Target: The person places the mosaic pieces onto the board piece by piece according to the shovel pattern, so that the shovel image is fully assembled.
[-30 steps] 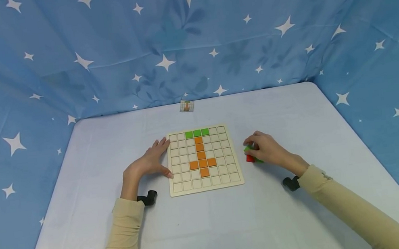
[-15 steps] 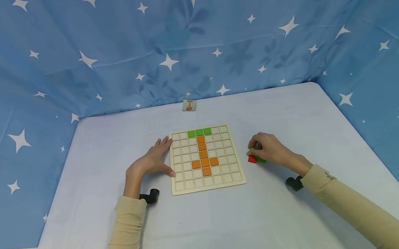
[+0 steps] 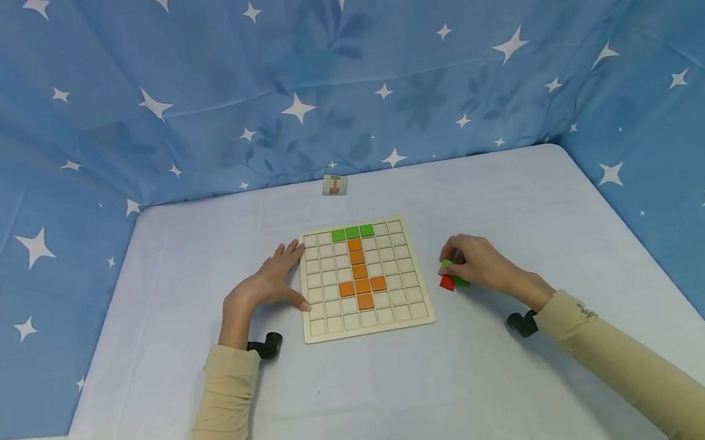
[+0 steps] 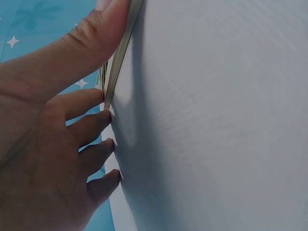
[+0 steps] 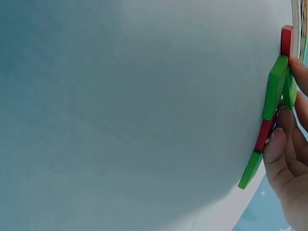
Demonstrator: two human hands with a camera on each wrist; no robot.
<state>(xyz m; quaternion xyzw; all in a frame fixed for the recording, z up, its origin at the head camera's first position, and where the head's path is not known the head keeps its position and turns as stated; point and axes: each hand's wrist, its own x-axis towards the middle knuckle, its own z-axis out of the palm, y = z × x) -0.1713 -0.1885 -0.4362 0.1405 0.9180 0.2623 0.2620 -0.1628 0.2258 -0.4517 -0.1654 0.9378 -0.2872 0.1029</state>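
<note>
My left hand (image 3: 268, 279) rests at the left side of a pale wooden grid board (image 3: 401, 313), thumb and fingers spread along its edge. Three green tiles (image 3: 352, 233) sit in the board's far row, and orange tiles (image 3: 359, 271) form a cross below them. To the right of the board, my right hand (image 3: 481, 262) pinches a green square tile (image 5: 290, 91) over a small pile. That pile shows a red tile (image 3: 446, 283) and another green tile (image 3: 461, 281). In the right wrist view, more red (image 5: 264, 134) and green tiles (image 5: 250, 171) lie partly under my fingers.
A small pattern card (image 3: 334, 185) lies near the table's far edge, beyond the board. White cloth (image 3: 372, 404) covers the table. A blue star-printed curtain (image 3: 337, 71) hangs behind and at both sides. Black wrist-camera mounts (image 3: 269, 345) sit under each wrist.
The red tile beside my right fingers has turned a little. My right hand has barely shifted over the pile, and the left hand stays at the board. The head view has moved slightly.
</note>
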